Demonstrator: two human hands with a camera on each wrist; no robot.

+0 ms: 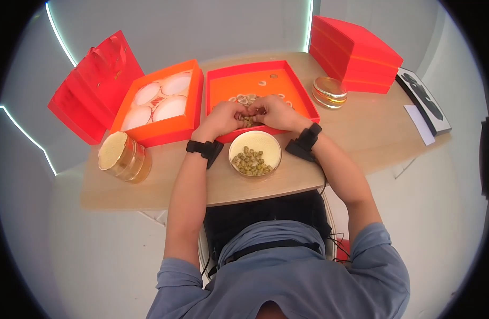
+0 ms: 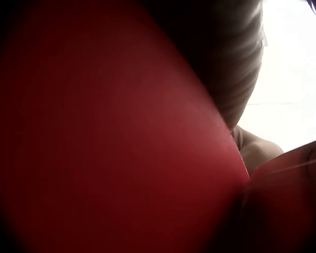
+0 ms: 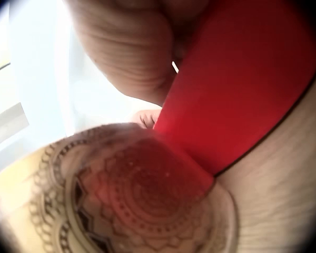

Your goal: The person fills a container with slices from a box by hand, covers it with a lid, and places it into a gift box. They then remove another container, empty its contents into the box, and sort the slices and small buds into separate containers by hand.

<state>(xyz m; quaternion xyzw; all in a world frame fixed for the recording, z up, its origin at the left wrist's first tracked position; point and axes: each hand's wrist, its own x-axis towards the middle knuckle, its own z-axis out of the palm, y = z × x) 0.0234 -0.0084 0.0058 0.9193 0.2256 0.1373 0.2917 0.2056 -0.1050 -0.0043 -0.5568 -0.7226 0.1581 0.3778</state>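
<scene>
Both hands meet over the near side of a shallow red box (image 1: 303, 101) with an orange floor. The left hand (image 1: 221, 118) and the right hand (image 1: 279, 112) have curled fingers, their tips close together, pinching a small round piece mostly hidden between them. Olive-green striped balls (image 1: 249, 122) lie just under the fingertips. Beyond the hands are pale ring-like pieces (image 1: 243, 99). In front of the box stands a round jar (image 1: 263, 139) partly filled with similar green balls; its patterned side (image 3: 147, 195) shows in the right wrist view. The box's red wall (image 2: 110, 126) fills much of the left wrist view.
Left of the red box sits an orange box (image 1: 195, 90) with several white rounds, beside a red gift bag (image 1: 90, 87). A gold-lidded jar (image 1: 125, 158) stands front left. To the right are a glass lid (image 1: 329, 93), stacked red boxes (image 1: 356, 56) and a black-and-white box (image 1: 425, 98).
</scene>
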